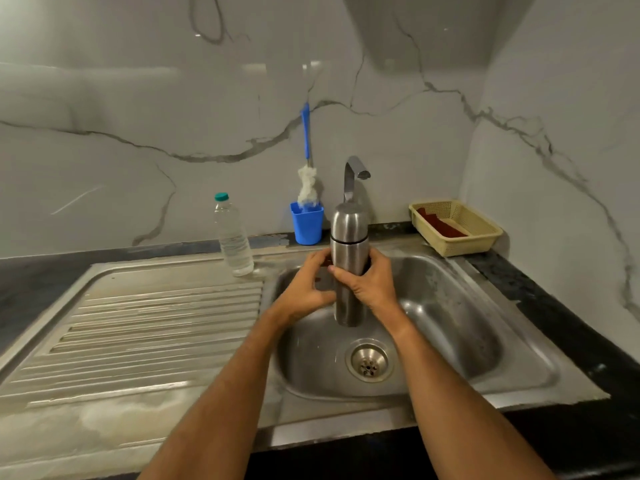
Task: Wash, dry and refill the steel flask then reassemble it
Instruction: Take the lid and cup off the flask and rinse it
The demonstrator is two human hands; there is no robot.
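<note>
The steel flask (348,237) is held upright above the sink basin (450,306), its cap cup on top, just in front of the tap (354,174). My left hand (304,285) grips the flask's body from the left, and my right hand (372,282) grips it from the right with the thumb across the front. No water runs from the tap. A blue-handled bottle brush (306,161) stands in a blue cup (307,223) behind the sink. A clear plastic water bottle (232,233) with a teal cap stands on the draining board's far edge.
The ribbed steel draining board (145,323) lies to the left of the basin. A yellow plastic basket (457,226) holding a dark red cloth sits at the back right corner. The drain (369,360) is below the flask. Marble-patterned walls close in behind and right.
</note>
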